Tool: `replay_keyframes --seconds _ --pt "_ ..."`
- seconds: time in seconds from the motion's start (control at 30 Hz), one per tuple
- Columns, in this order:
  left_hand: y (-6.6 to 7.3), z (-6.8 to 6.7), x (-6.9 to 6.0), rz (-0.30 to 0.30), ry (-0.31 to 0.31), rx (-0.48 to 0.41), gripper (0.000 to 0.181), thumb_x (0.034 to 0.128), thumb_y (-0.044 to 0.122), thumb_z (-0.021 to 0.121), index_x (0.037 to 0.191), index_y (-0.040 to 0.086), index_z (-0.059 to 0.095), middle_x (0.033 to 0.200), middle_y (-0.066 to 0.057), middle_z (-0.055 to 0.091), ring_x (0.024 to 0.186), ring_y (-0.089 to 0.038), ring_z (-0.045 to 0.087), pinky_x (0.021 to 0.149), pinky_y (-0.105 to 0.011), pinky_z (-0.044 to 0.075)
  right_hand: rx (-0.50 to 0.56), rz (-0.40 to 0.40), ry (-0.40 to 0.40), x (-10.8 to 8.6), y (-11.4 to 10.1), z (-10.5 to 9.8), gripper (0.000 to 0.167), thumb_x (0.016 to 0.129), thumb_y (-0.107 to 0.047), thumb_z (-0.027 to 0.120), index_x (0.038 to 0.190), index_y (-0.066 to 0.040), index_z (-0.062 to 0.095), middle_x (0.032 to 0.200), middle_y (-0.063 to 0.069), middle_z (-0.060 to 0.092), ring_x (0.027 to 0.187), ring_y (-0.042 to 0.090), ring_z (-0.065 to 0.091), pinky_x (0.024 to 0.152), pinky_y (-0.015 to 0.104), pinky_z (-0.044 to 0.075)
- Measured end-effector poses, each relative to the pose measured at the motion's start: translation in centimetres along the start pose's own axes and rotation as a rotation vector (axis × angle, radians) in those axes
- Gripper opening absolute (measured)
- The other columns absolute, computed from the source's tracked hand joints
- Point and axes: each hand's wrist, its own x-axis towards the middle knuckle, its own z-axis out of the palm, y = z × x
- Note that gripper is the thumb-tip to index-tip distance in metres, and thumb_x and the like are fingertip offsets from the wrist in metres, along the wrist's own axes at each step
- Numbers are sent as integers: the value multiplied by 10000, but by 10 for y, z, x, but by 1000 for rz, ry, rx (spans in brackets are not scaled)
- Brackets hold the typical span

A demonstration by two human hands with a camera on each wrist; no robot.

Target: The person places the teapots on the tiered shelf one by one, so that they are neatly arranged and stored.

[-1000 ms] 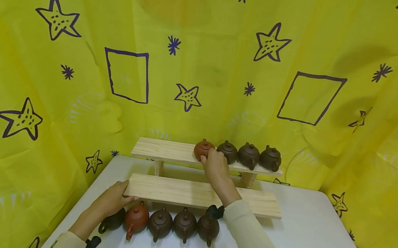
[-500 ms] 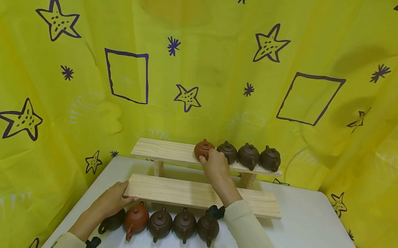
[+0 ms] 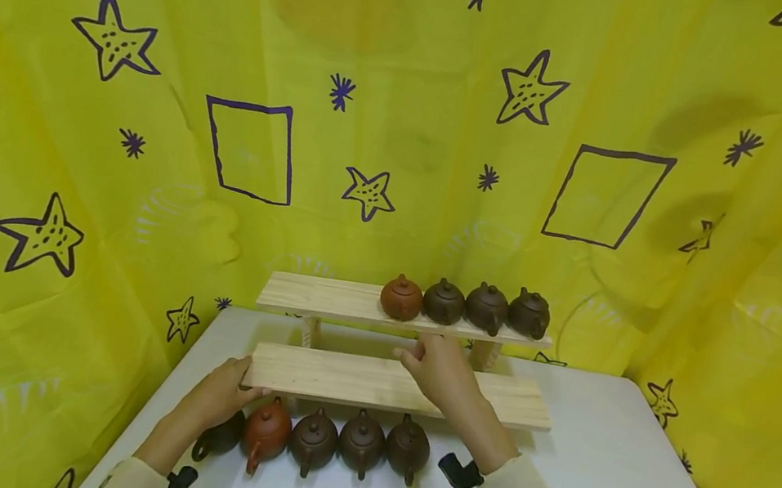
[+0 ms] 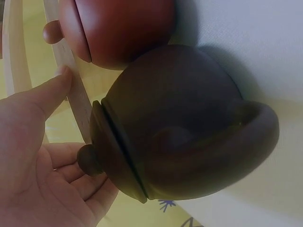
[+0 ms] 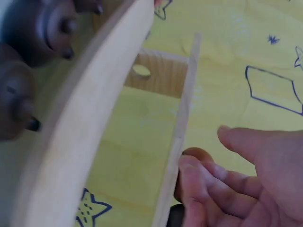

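Observation:
A reddish-brown teapot (image 3: 402, 298) stands on the upper board of a two-step wooden shelf (image 3: 318, 294). Below and in front of it is my right hand (image 3: 444, 371), over the lower board (image 3: 336, 375), holding nothing, its thumb apart from the fingers. My left hand (image 3: 223, 391) grips the left end of that lower board, thumb along the front edge. Close under the left palm sits a dark brown teapot (image 4: 175, 123), partly covered by the hand in the head view. Beside it is a second reddish teapot (image 3: 268, 430).
Several dark teapots (image 3: 487, 306) line the upper board's right part. More dark teapots (image 3: 314, 438) form a row on the white table (image 3: 591, 468) before the shelf. A yellow patterned curtain (image 3: 405, 139) hangs behind and at both sides.
My right hand has let go of the reddish teapot on the upper board and drawn back down toward me. The left hand keeps its place on the lower board.

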Motion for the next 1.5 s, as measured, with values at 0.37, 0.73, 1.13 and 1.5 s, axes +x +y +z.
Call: replay_keyframes --seconds 0.37,0.73,1.13,1.5 --pt "1 2 0 6 1 12 724 951 333 799 1432 -130 519 1189 -313 653 1125 -432 659 988 -612 510 -43 17 -198 -83 44 42 532 929 -449 793 598 -124 534 543 -70 443 497 99 422 477 268 381" --pt "-2 2 0 1 -6 17 752 960 319 791 1455 -157 485 1218 -342 640 1145 -451 652 998 -618 505 -67 24 -181 -110 63 73 327 910 -251 806 697 -118 596 629 -46 508 555 112 470 496 282 384" --pt "0 0 -2 -9 -14 21 751 965 327 784 1461 -150 483 1227 -338 637 1157 -447 649 1005 -615 502 -68 44 -177 -113 68 80 246 930 -204 802 887 5 679 752 112 695 668 262 695 574 407 544" --pt "0 0 -1 -11 -19 24 737 971 320 777 1466 -140 483 1222 -331 641 1148 -438 650 999 -609 506 -5 64 -175 -121 65 82 259 956 -237 779 837 -28 682 720 43 647 675 177 605 576 384 490"
